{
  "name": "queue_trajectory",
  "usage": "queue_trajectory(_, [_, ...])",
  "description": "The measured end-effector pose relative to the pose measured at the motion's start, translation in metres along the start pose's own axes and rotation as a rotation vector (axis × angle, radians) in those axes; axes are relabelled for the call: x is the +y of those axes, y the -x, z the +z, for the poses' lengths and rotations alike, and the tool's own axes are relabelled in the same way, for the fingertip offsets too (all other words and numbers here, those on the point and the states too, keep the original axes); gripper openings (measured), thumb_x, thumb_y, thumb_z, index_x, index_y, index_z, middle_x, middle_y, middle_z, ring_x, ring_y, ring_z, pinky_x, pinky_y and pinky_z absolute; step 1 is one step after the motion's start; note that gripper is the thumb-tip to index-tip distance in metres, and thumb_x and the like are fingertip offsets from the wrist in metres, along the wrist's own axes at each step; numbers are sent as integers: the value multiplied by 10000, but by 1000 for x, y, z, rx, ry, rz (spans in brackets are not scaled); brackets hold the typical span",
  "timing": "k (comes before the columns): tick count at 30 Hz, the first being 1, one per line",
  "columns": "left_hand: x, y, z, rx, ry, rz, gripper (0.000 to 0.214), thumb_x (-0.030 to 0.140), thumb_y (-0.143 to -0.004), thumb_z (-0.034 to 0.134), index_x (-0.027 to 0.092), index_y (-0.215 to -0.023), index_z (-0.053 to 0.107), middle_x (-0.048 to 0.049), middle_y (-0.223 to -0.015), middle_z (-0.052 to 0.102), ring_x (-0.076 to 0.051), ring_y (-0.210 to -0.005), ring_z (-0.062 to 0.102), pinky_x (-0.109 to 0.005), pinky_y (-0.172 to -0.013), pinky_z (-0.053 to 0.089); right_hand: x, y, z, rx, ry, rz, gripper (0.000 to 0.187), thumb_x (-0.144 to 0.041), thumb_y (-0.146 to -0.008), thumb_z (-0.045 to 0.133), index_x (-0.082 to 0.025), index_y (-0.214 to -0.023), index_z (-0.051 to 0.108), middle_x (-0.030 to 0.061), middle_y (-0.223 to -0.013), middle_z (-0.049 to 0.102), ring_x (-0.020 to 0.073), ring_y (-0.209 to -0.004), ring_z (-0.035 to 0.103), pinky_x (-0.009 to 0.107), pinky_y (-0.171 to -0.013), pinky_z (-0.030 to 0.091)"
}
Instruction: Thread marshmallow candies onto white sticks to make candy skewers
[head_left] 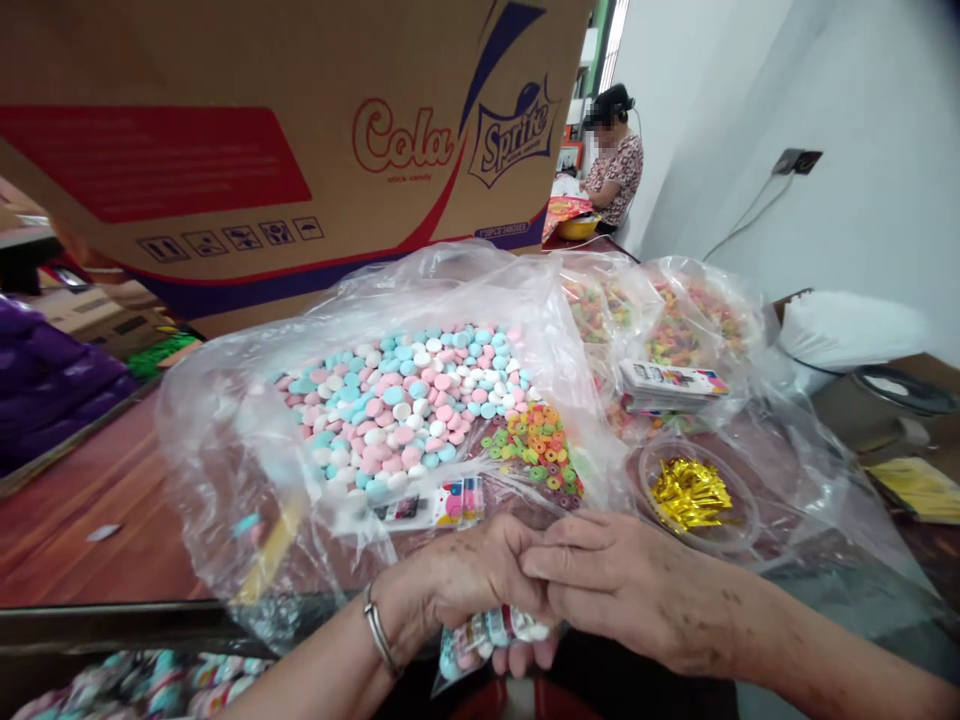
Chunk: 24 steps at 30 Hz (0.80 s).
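Near the table's front edge, my left hand (484, 572) is closed on a small clear bag of candy (487, 638), with pink, blue and white pieces inside. My right hand (634, 590) meets it at the bag's top, fingers closed and pressed against my left hand. What the right fingertips hold is hidden. Just beyond lie printed cards (431, 505) and a heap of pink, blue and white candies (397, 400) on clear plastic. Colourful ring candies (536, 450) lie beside that heap. Gold twist ties (691, 495) fill a round clear tub (750, 515) to the right.
A large cardboard box (247, 60) stands behind the candies. Fruit-coloured candies (675, 310) and a card stack (671, 385) occupy the back right. Filled bags (142, 685) lie below the table (82, 500) at left. Another person (619, 165) sits far back.
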<state>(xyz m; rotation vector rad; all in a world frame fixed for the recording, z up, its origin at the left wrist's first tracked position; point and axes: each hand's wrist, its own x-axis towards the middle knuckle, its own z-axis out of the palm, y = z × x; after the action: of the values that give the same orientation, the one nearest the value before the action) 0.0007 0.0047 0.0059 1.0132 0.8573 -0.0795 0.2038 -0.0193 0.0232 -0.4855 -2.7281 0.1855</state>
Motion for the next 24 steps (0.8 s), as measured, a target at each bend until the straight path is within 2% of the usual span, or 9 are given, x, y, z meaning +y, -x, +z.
queue_trajectory(3, [3, 1, 3, -39, -7, -42, 91, 170, -598, 649, 183, -524, 701, 4, -454, 630, -111, -289, 502, -155, -228, 356, -4, -1, -2, -99, -8, -70, 223, -169, -977, 431, -175, -1048, 643, 64, -928, 691, 198, -831, 560, 354, -757, 482])
queue_trajectory(6, [7, 5, 8, 27, -38, -7, 135, 123, -587, 620, 196, -507, 701, 21, -451, 627, -94, -291, 493, -141, -244, 366, -10, 2, 3, -85, 69, -9, 175, -205, -978, 460, -180, -996, 632, 84, -965, 680, 214, -833, 538, 371, -728, 465])
queue_trajectory(10, [14, 11, 13, 165, -52, 34, 171, 104, -595, 611, 206, -582, 748, 14, -516, 671, -91, -357, 536, -131, -288, 393, -18, 6, 12, -63, 145, 130, 202, -135, -948, 454, -155, -1087, 599, 112, -1091, 651, 235, -908, 531, 377, -791, 452])
queue_trajectory(15, [21, 13, 16, 202, -61, 30, 193, 80, -515, 529, 192, -523, 686, 28, -470, 641, -102, -348, 528, -150, -302, 402, -18, 4, 13, -34, 146, 183, 190, -49, -846, 508, -144, -993, 581, 83, -938, 635, 223, -803, 522, 347, -690, 426])
queue_trajectory(20, [18, 12, 18, 231, -151, 13, 154, 109, -582, 526, 200, -578, 651, 33, -501, 632, -111, -357, 524, -197, -366, 434, -20, 2, 16, 28, 203, 174, 247, -10, -772, 482, -150, -957, 566, 73, -878, 641, 210, -748, 535, 323, -630, 390])
queue_trajectory(22, [16, 10, 21, 352, -302, 82, 146, 103, -634, 527, 210, -597, 620, 37, -468, 592, -135, -368, 537, -228, -400, 451, -20, 0, 25, 60, 282, 204, 265, 7, -741, 462, -155, -926, 560, 67, -814, 631, 211, -694, 533, 325, -587, 358])
queue_trajectory(24, [13, 5, 23, 545, -485, 209, 153, 84, -681, 539, 213, -634, 606, 12, -493, 594, -184, -449, 594, -287, -490, 496, -15, -2, 37, 124, 363, 282, 248, 15, -739, 439, -176, -858, 544, 49, -723, 593, 202, -615, 506, 323, -543, 312])
